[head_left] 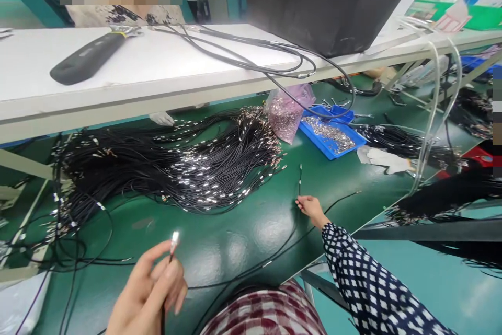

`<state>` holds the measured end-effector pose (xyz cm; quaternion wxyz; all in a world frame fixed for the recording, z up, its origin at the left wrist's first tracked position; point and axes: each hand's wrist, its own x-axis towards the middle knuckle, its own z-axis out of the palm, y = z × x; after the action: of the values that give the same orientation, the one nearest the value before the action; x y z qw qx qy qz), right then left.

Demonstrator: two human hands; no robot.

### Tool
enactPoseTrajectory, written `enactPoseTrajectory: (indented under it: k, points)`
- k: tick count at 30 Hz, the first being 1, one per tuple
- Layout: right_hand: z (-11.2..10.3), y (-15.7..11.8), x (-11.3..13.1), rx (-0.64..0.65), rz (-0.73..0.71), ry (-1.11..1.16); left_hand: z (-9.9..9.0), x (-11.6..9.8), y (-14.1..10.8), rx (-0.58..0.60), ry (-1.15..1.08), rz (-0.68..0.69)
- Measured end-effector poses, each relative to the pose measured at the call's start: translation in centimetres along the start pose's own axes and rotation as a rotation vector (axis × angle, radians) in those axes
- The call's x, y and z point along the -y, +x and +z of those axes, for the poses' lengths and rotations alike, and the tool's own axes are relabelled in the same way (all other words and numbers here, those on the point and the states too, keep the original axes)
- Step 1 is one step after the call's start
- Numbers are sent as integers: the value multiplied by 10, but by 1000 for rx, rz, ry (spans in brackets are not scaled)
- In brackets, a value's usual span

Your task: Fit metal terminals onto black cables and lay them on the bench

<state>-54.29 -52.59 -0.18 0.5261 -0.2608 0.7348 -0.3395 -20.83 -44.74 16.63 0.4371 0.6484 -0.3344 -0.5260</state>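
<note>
My left hand, low in the view, pinches a black cable close to its shiny metal end fitting, which points up. Farther right, my right hand has its fingertips closed on another stretch of black cable, just below a tip with a small metal end. Whether both hands hold the same cable I cannot tell. Loose cable curves over the green tabletop between them. Beyond my hands lies a thick bundle of black cables with many silver fittings.
A pink plastic bag and a blue tray of small metal parts stand behind. White gloves lie to the right. On the white shelf rest a black-handled wrench, looped cables and a black bin. A person is opposite.
</note>
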Motion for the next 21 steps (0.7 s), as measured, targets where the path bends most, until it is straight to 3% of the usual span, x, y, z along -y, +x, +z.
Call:
enactPoseTrajectory:
  k: [2,4,9,12,15,21]
  points:
    - [23,-13,6,192,-98,117,1,-5,11,54,-116,-148]
    - [48,-37,15,431,-185,211,2,-10,20,93,-173,-208]
    - [101,-110,23,1042,-270,264,12,-39,32,94,-203,-8]
    - [117,-134,17,1289,-265,271,20,-54,33,142,-230,71]
    - [124,-142,12,1378,-218,276,23,-52,32,235,-273,88]
    - [117,-141,15,1394,-187,171,23,-38,15,333,-380,66]
